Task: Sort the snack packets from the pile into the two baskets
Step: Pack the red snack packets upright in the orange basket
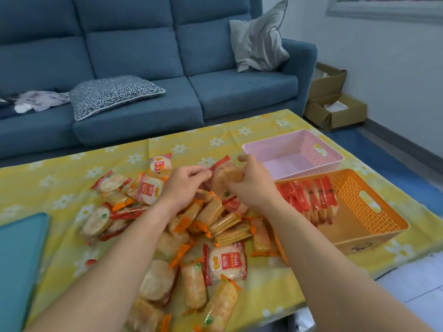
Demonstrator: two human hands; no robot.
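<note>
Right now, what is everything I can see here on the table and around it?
snack packets: many, orange, red and white, piled mid-table
held packet: one, red-ended, above the pile
pink basket: one, pink, empty, far right
orange basket: one, orange, right, nearer than pink basket
red packets: a row, red, inside orange basket
tablecloth: one, yellow with white flowers, over table
teal flat object: one, table's left edge
sofa: one, blue, behind table
cushions: two, grey and patterned, on sofa
cardboard boxes: two, brown, floor beside sofa
left hand: one, pinches held packet
right hand: one, grips held packet
</note>
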